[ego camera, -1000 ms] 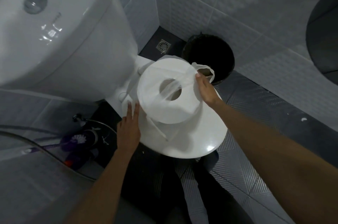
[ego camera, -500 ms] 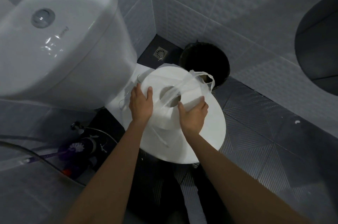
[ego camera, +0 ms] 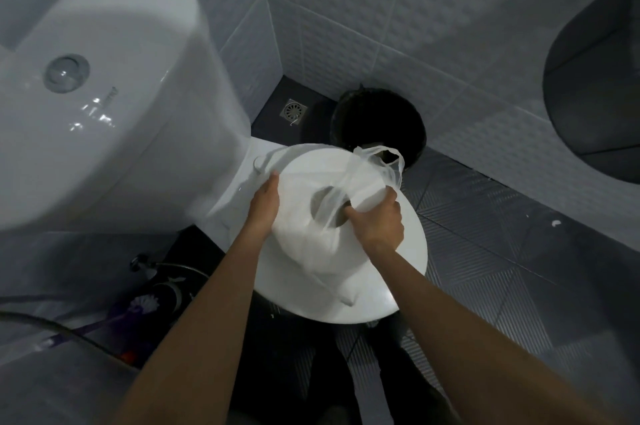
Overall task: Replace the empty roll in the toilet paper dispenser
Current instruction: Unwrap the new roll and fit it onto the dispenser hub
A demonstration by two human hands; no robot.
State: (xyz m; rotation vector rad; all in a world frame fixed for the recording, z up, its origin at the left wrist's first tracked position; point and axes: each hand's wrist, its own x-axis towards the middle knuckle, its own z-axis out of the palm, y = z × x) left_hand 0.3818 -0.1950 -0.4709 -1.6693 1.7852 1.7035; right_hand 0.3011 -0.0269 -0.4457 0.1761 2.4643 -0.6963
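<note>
Fingers (ego camera: pixel 388 204) of the right hand (ego camera: pixel 375 222) clenched the bagged roll (ego camera: pixel 301 189) at its core; the left hand (ego camera: pixel 265 206) gripped its rim, fingers hidden beneath; the roll hung above the lid (ego camera: pixel 408 251); the dispenser (ego camera: pixel 595 78) was cut off.

One paper roll (ego camera: pixel 301 202), one thin plastic bag (ego camera: pixel 381 164), one left hand (ego camera: pixel 265 208) and one right hand (ego camera: pixel 375 222), one cistern (ego camera: pixel 104 95), one closed toilet lid (ego camera: pixel 398 268), one black bin (ego camera: pixel 381 116), one floor drain (ego camera: pixel 293 110), one toilet brush (ego camera: pixel 145 303).
</note>
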